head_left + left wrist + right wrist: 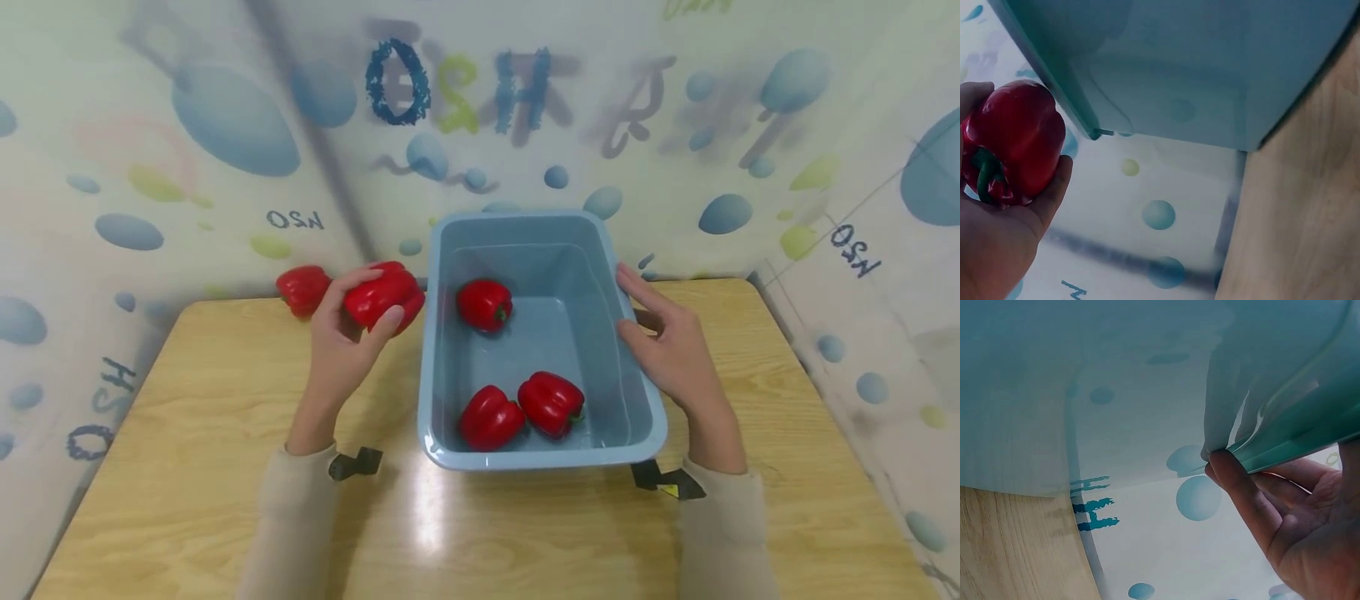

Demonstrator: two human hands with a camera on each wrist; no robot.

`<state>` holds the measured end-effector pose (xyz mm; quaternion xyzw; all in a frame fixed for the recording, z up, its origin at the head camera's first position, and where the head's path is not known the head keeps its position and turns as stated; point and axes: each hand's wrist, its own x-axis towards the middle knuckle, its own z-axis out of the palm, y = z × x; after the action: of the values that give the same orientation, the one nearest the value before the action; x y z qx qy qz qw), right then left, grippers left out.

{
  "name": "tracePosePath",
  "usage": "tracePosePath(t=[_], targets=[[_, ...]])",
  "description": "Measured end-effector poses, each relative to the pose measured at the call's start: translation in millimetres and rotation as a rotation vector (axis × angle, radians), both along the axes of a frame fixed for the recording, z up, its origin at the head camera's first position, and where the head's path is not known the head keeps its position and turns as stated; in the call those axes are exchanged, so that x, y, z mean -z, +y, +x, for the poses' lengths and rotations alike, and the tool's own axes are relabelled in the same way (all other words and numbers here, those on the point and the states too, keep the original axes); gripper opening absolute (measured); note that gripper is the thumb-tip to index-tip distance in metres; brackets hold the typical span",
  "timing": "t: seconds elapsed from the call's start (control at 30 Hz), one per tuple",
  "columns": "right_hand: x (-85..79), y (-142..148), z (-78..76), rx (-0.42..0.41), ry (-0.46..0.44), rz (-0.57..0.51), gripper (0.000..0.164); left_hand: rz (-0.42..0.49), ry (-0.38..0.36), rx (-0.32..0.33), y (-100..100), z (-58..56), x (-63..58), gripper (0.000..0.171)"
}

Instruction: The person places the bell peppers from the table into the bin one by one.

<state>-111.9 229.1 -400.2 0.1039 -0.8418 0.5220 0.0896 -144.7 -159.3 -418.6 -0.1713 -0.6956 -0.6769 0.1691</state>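
My left hand [345,333] grips a glossy red bell pepper [385,296], just outside the left rim of a blue tub [433,350]. In the left wrist view, this pepper's green stem [988,175] faces the palm. My right hand [671,346] holds the tub's right rim, with fingers under the edge in the right wrist view. Inside the tub lie three red bell peppers: one farther back [484,305], one front left [491,418] and one front right [551,404]. Behind the left hand, another red bell pepper [302,289] sits on the table, partly hidden.
The wooden table [187,467] runs up to a pale wall [480,192] printed with blue and green spots and letters. Side walls stand on the left and right. Black straps [356,463] show at the wrists.
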Motion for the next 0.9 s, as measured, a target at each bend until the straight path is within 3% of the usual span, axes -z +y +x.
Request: tracePosePath(t=[0.17,0.43,0.67,0.9], targets=[[-3.5,1.9,0.7,0.005,0.001,0.011,0.058,0.012,0.05,0.006,4.2,-0.5,-5.9,0.063],[-3.0,-1.2,-0.3,-0.006,0.015,0.007,0.058,-0.033,0.091,0.072,8.7,-1.5,-8.7,0.063],[-4.5,-1.6,2.1,0.001,0.015,0.022,0.059,-0.05,0.095,0.055,16.3,1.5,-11.0,0.069],[-3.1,-3.2,2.0,-0.004,0.023,0.036,0.059,-0.06,0.122,0.055,21.4,3.4,-11.3,0.064]])
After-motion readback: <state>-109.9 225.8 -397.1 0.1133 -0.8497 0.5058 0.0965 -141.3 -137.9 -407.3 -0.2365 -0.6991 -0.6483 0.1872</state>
